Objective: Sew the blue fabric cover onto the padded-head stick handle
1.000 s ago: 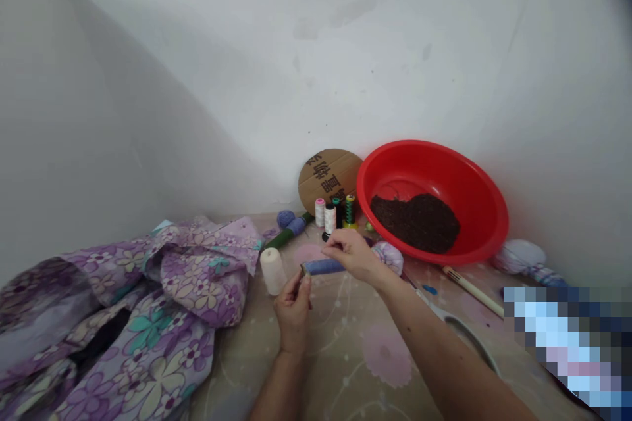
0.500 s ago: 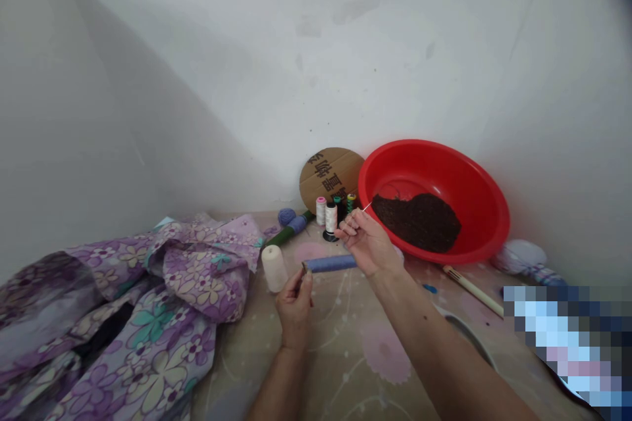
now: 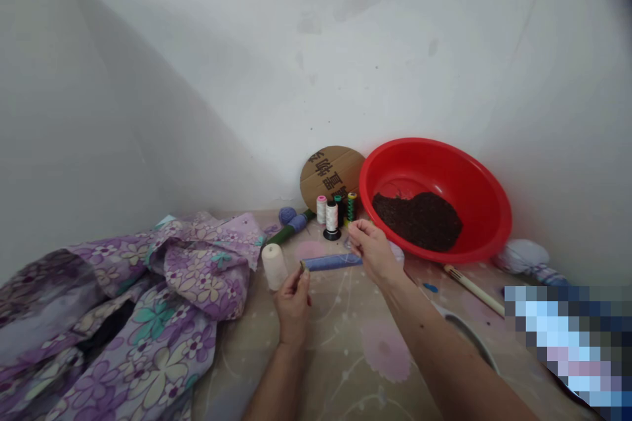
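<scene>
My left hand pinches the left end of a blue wrapped stick, which lies level above the patterned tablecloth. Above the stick's right part, my right hand is closed, its fingertips pressed together; what they hold is too small to make out. A cream cone of thread stands just left of my left hand. Behind the stick are upright thread spools, among them a white one on a black base and a green one.
A red basin with dark material leans at the back right, beside a round cardboard piece. Purple floral fabric is heaped on the left. A pale stick and a white yarn bundle lie right.
My right hand has turned and dropped slightly, and the thin needle-like thing that showed at its fingertips is no longer visible. My left hand has hardly moved.
</scene>
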{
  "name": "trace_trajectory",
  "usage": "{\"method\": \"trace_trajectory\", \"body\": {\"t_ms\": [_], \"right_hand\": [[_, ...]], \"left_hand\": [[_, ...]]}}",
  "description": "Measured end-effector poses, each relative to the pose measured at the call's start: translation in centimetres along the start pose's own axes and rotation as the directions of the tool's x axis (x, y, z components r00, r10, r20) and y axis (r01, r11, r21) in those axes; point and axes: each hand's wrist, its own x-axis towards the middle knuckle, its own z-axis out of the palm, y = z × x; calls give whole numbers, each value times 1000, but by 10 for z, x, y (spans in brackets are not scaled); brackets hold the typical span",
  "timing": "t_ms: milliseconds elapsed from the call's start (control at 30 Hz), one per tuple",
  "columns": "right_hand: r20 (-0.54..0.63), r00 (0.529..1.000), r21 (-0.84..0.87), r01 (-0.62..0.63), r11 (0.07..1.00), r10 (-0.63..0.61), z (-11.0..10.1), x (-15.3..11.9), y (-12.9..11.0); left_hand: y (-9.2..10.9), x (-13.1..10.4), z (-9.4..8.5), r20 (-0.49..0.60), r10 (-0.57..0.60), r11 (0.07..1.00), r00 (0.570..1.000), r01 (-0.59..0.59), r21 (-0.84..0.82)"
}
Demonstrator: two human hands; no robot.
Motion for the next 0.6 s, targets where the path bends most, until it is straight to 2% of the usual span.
{"method": "trace_trajectory", "body": {"t_ms": [133,233,300,367,467,533,600], "right_hand": [[32,999,-211,-6,977,13,-7,-2,11],[143,987,-489,130,862,-67,-9,-8,10],[259,964,-686,232,689,-67,-10,-13,6],[361,933,-826,324,461,-9,-12,-17,3],[403,912,-909,390,148,74,-14,-19,3],[393,915,-919,393,15,96,-14,-19,4],[399,911,-912,406,-64,101,-14,-19,6]], "left_hand": [[1,0,2,17,-27,1000,999,27,-4],[0,0,4,23,-45,998,999,46,-47],[0,0,4,28,-54,995,998,57,-80],[0,0,5,34,-64,994,997,67,-90],[0,-1,5,51,-60,994,997,65,-87],[0,-2,5,52,-47,991,998,53,-120],[0,-3,7,51,-42,985,998,50,-168]]}}
